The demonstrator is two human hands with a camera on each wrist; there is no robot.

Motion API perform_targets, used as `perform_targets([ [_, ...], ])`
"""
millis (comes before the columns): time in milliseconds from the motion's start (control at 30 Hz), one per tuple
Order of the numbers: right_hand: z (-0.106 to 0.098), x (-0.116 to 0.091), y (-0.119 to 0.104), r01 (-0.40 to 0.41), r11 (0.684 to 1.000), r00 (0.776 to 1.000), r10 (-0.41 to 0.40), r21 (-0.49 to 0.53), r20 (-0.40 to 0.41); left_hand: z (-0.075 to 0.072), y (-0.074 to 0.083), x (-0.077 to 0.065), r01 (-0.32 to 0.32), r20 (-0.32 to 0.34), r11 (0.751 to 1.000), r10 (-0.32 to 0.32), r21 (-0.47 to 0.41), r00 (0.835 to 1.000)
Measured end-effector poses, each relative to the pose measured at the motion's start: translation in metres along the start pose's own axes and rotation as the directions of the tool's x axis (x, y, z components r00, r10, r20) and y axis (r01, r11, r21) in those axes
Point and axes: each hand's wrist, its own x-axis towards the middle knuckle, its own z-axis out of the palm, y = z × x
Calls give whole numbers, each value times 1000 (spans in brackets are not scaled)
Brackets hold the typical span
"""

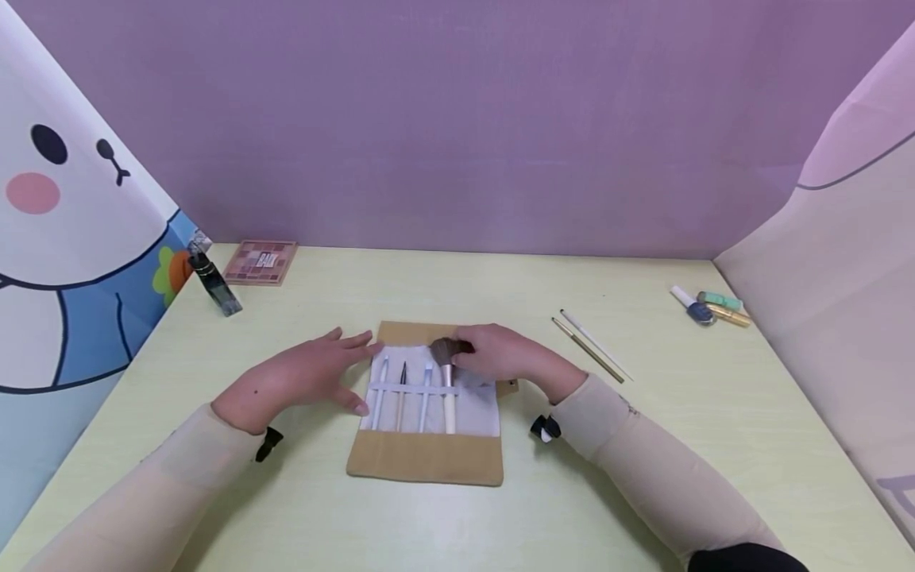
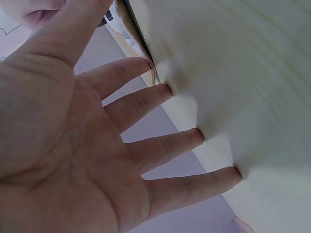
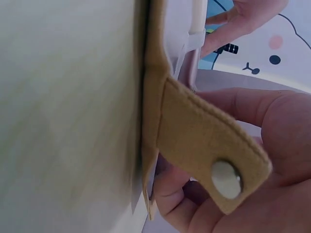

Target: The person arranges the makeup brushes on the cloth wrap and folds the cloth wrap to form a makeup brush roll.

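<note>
A tan fabric brush roll (image 1: 425, 458) lies unfolded on the table with its pale lining up. A large makeup brush (image 1: 449, 405) with dark fluffy bristles stands in its right part, under the elastic band. Curled fingers of my right hand (image 1: 496, 352) hold this brush near its bristles; the contact is partly hidden. Left of it, several slim brushes (image 1: 401, 401) sit under the same band. My left hand (image 1: 314, 371) spreads its straight fingers at the roll's left edge, fingertips down on the table in the left wrist view. A tan snap flap (image 3: 209, 141) sticks out beside my right hand.
Two thin sticks, one gold (image 1: 588, 349) and one white (image 1: 595, 343), lie right of the roll. At the far right are small bottles (image 1: 700, 310) and a gold tube (image 1: 729, 315). A dark bottle (image 1: 214, 284) and a pink palette (image 1: 260, 263) lie at the back left.
</note>
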Motion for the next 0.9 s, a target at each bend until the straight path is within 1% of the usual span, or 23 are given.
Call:
perform_targets([
  [167,-1,0,2,25,1000,1000,-25,16,-9,0,0,0,-2,0,1000,2,7,1000],
  [300,-1,-1,2,26,999,1000,-26,32,-12,-1,1,-1,-6,2,1000,6,7,1000],
  [400,-2,-1,3,22,999,999,-21,42,-31,-1,2,-1,-7,6,1000,7,8,1000],
  [533,-3,1,5,14,999,996,-10,46,-85,2,1,-1,-13,5,1000,13,19,1000],
  [667,-2,2,7,-30,999,990,36,43,-137,5,3,0,-16,2,999,16,44,1000],
  [767,-2,1,7,-68,997,982,75,48,-173,5,5,0,-11,5,998,11,65,1000],
  [900,-3,0,7,-84,995,969,92,46,-230,6,8,-1,-13,2,996,12,87,1000],
])
